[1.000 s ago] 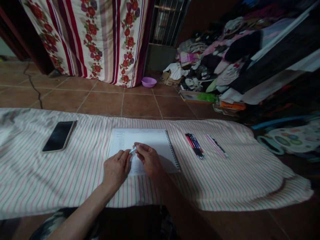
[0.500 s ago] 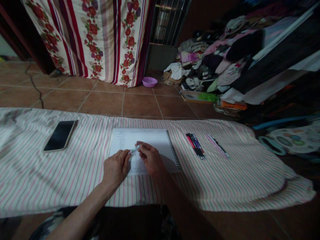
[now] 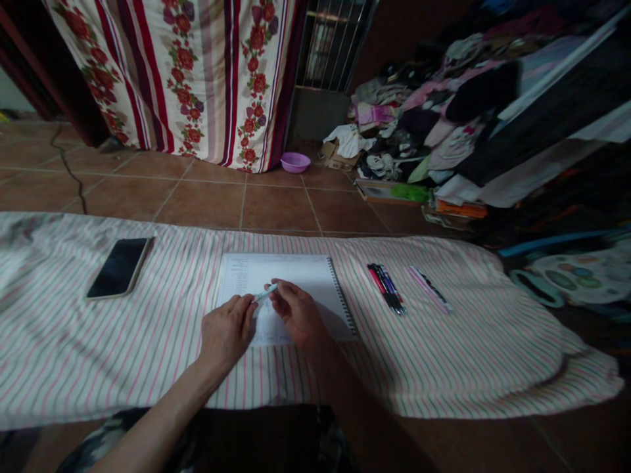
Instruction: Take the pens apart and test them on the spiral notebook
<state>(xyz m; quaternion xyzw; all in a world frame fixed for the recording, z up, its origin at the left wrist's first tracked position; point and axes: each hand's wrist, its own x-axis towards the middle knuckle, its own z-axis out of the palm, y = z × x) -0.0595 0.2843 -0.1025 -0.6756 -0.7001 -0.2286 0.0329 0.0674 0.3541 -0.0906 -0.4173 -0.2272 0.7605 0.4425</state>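
Note:
Both hands hold a slim pale pen (image 3: pixel 265 293) with a light green pattern, tilted up to the right above an open notebook. My left hand (image 3: pixel 227 328) is closed around its lower left end, which the fingers hide. At the upper right end, my right hand (image 3: pixel 298 315) pinches it between thumb and fingertips. Under the hands lies the spiral-bound notebook (image 3: pixel 296 268), its page printed with a table on the left and its wire coil on the right. Several pens (image 3: pixel 385 288) lie bunched to the right, with a pink pen and a dark one (image 3: pixel 430 289) beyond.
A dark-screened phone (image 3: pixel 119 268) lies at the left on the striped cloth (image 3: pixel 167 355). Past the cloth are floor tiles, a floral curtain (image 3: pixel 197 79), a purple basin (image 3: pixel 295 162) and a heap of clothes (image 3: pixel 424 112). A light-coloured plastic seat (image 3: pixel 582 272) stands at the right.
The pen has turned slightly between my hands, and slightly more of it shows. My left hand has shifted a touch to the left; the other things have stayed put.

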